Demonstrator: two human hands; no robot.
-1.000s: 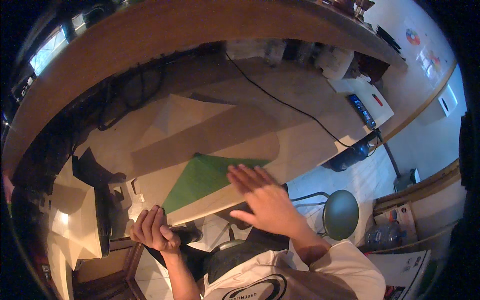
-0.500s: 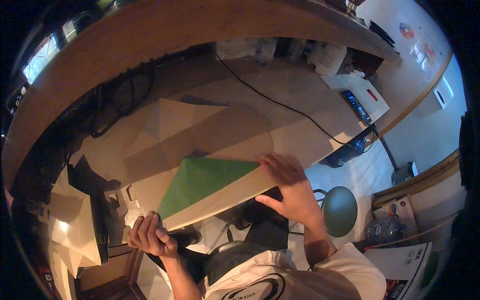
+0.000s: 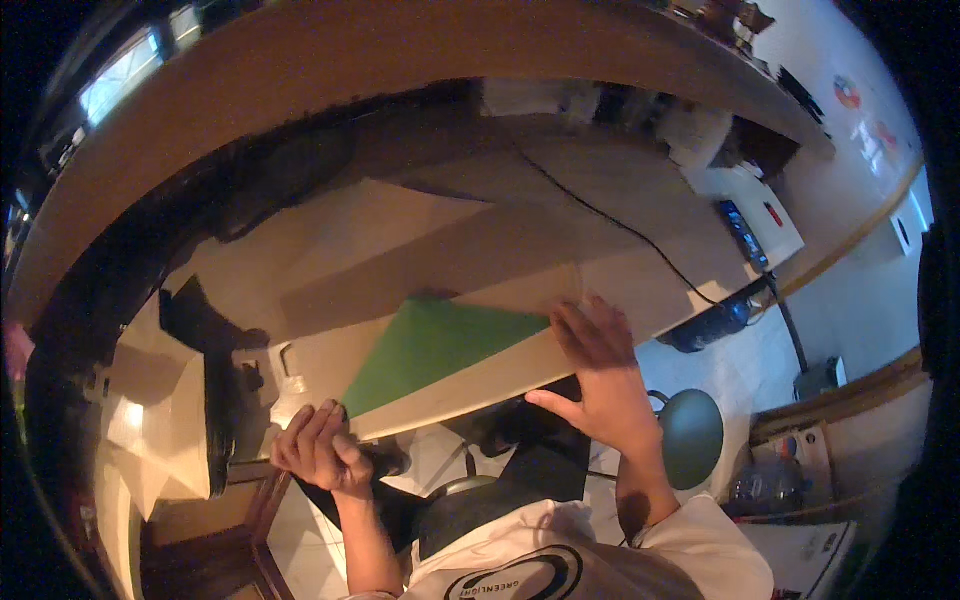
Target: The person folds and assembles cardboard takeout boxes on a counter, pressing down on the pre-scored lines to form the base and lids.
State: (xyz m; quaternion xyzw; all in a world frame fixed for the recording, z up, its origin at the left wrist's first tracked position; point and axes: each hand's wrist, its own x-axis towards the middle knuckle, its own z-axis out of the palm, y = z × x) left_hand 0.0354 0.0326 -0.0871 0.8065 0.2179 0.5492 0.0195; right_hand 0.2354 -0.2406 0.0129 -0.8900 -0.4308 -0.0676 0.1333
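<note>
A green sheet of paper (image 3: 435, 345) lies flat on a wooden tabletop (image 3: 470, 260) near its front edge. My left hand (image 3: 318, 450) is curled at the sheet's lower left corner, at the table's edge, fingers folded in; whether it pinches the corner I cannot tell. My right hand (image 3: 600, 375) hovers spread, fingers apart, just past the sheet's right corner, over the table's front edge, and holds nothing.
A black cable (image 3: 620, 225) runs across the tabletop to the right. A white box-like device (image 3: 750, 215) sits at the far right end. A round green stool (image 3: 690, 435) stands on the floor below. Dark objects (image 3: 205, 320) lie at the table's left.
My right hand has slid from the middle of the green sheet rightward to its right corner and off it. My left hand stays at the lower left corner.
</note>
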